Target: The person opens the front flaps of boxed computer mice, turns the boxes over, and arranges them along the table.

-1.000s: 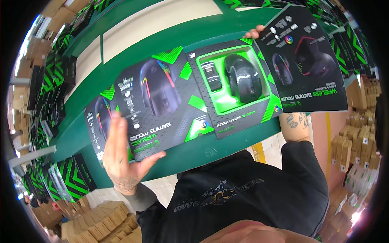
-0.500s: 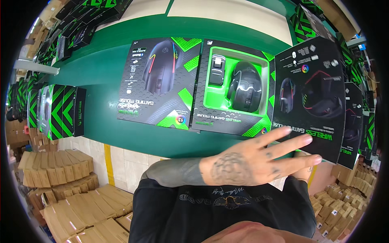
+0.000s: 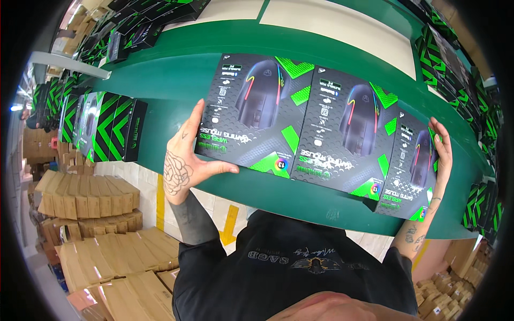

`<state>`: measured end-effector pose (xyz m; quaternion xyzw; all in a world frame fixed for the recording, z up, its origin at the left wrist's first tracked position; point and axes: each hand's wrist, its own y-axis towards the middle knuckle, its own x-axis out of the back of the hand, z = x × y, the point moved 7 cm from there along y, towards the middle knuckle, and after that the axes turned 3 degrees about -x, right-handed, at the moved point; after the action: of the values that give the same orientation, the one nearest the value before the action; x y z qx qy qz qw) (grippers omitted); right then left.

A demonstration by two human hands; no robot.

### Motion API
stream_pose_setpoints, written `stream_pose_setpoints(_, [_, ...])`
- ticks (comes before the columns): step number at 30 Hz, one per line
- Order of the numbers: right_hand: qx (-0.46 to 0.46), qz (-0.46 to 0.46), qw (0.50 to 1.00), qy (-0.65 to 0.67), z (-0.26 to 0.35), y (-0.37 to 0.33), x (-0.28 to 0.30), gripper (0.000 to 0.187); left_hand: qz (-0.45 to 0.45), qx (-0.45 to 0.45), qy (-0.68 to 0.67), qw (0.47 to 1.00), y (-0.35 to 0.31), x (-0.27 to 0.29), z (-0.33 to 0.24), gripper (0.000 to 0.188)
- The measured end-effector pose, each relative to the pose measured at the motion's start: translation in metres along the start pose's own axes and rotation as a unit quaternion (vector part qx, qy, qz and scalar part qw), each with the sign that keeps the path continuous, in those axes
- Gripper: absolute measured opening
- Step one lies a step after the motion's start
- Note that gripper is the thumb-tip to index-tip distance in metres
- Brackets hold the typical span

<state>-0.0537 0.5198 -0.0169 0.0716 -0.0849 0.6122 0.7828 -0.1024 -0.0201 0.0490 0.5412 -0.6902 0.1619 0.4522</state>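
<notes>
Three black and green gaming mouse boxes stand edge to edge in a row on the green table [image 3: 166, 117], each with a picture of a mouse on its front. At the outer edge of the left mouse box [image 3: 225, 144] is my left hand [image 3: 179, 160], its fingers along the side and its thumb against the near edge. Between the outer two lies the middle mouse box [image 3: 321, 134]. My right hand [image 3: 443, 152] holds the far side of the right mouse box [image 3: 409, 182], fingers bent over its edge. The row is clasped between both hands.
Stacked mouse boxes [image 3: 120, 128] stand at the left of the table, with more boxes [image 3: 139, 32] at the back left and boxes [image 3: 444, 64] along the right. A metal bar [image 3: 69, 64] juts in at left. Brown cartons [image 3: 107, 246] fill the lower left.
The open flap showing a mouse in its green tray has been closed. My left hand moved from the flap to the row's left end; my right hand came up to its right end.
</notes>
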Motion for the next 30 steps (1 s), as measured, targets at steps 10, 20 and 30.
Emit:
stream_pose_setpoints(10, [0.005, -0.009, 1.0, -0.011, 0.005, -0.006, 0.001, 0.036, -0.138, -0.02, -0.107, 0.984, -0.011, 0.004, -0.029, 0.116])
stream_pose_setpoints(20, [0.038, -0.025, 0.996, 0.083, 0.003, -0.003, -0.011, 0.038, -0.044, -0.361, -0.036, 0.931, -0.006, -0.107, -0.181, 0.042])
stream_pose_setpoints(30, [-0.01, 0.074, 0.97, -0.231, 0.08, -0.081, -0.041, 0.103, -0.251, -0.016, 0.097, 0.963, -0.02, 0.011, -0.011, 0.088])
